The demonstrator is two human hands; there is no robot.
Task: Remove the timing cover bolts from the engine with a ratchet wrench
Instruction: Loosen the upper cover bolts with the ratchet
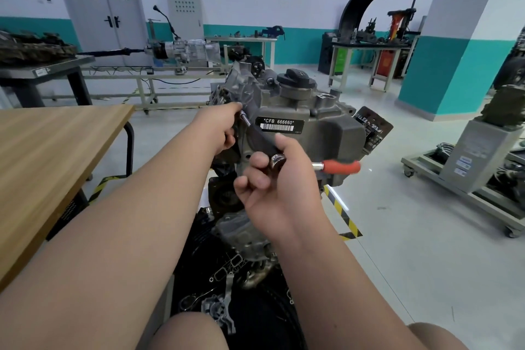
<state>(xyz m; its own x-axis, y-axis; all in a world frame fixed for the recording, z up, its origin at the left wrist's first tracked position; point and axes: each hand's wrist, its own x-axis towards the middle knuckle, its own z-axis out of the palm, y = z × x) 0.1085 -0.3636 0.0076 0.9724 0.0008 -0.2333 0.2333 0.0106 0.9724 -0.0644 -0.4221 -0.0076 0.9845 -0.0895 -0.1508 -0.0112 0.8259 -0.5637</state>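
Observation:
A grey engine (321, 122) stands on a stand ahead of me, with a black "CFB 666660" label on its timing cover. My right hand (272, 187) grips the head of a ratchet wrench (277, 161); its red handle (341, 166) sticks out to the right. A long extension bar (257, 133) runs up and left from the ratchet head to the cover's left edge. My left hand (224, 128) pinches the far end of that bar by the socket (243, 114). The bolt itself is hidden behind the fingers.
A wooden table (48, 159) stands close on my left. Loose engine parts and gaskets (227, 273) lie on a black tray below the engine. A grey cart (480, 179) stands at the right, with workbenches and a gearbox at the back.

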